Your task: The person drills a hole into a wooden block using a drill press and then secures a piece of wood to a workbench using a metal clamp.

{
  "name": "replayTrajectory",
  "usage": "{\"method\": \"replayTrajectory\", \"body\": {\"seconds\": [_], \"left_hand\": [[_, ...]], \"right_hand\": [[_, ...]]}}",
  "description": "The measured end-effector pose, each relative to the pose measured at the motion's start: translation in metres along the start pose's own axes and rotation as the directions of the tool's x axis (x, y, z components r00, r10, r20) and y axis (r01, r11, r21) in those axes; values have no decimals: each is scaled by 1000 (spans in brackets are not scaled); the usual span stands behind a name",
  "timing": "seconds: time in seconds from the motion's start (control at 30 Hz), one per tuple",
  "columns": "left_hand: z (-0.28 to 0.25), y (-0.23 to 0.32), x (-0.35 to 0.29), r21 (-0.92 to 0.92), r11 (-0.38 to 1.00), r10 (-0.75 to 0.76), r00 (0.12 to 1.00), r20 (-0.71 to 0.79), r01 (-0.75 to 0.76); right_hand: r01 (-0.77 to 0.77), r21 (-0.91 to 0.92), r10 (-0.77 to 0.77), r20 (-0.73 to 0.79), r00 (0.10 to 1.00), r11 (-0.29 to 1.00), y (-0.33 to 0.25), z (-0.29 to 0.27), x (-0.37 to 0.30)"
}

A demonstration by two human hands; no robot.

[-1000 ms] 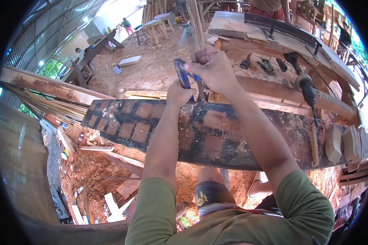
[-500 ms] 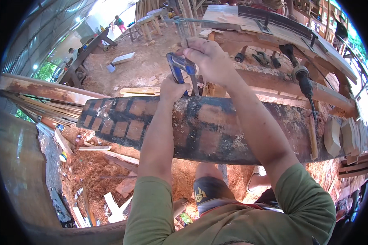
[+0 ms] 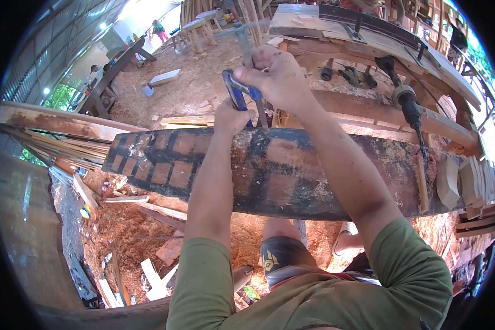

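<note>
A blue clamp (image 3: 237,92) with a long threaded screw stands at the far edge of a worn wooden board (image 3: 283,170) marked with dark patches. My left hand (image 3: 231,117) is closed round the lower part of its blue frame. Higher up, my right hand (image 3: 279,76) is closed round the screw, just below the blurred cross handle (image 3: 241,28). My fingers partly hide the clamp, and I cannot tell what its jaw end presses on.
A power drill (image 3: 407,104) stands bit-down towards the board's right side, near a wood strip (image 3: 421,187) and several curved wooden pieces (image 3: 448,181). Beyond is a workbench (image 3: 308,25). Shavings and offcuts litter the floor (image 3: 132,220). People are in the background.
The clamp's cross handle has turned and is now smeared by motion. My right hand has shifted slightly; my left hand stays on the frame.
</note>
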State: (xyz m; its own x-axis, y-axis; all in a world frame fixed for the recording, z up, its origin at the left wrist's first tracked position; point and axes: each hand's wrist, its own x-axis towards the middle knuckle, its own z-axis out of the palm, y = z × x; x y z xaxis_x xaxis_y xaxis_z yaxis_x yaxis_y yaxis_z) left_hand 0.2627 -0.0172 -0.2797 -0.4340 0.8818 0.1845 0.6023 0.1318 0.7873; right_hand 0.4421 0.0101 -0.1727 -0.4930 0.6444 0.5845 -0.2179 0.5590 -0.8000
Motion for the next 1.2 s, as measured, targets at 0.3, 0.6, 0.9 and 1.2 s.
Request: {"method": "replayTrajectory", "body": {"seconds": [0.3,0.6,0.9,1.2], "left_hand": [[-3,1,-3,-33,999,4,1000,-7,-5],[2,8,0,11,1000,13,1000,-16,-13],[0,4,-3,-19,1000,-12,1000,-5,11],[1,-10,2,9,1000,-4,999,-33,4]], "right_hand": [[-10,178,-1,63,998,984,2,-5,3],[13,135,-24,83,996,991,4,-10,4],[-85,-232,88,4,996,969,-19,-5,-7],[-138,-259,134,-33,990,956,-14,-8,-5]]}}
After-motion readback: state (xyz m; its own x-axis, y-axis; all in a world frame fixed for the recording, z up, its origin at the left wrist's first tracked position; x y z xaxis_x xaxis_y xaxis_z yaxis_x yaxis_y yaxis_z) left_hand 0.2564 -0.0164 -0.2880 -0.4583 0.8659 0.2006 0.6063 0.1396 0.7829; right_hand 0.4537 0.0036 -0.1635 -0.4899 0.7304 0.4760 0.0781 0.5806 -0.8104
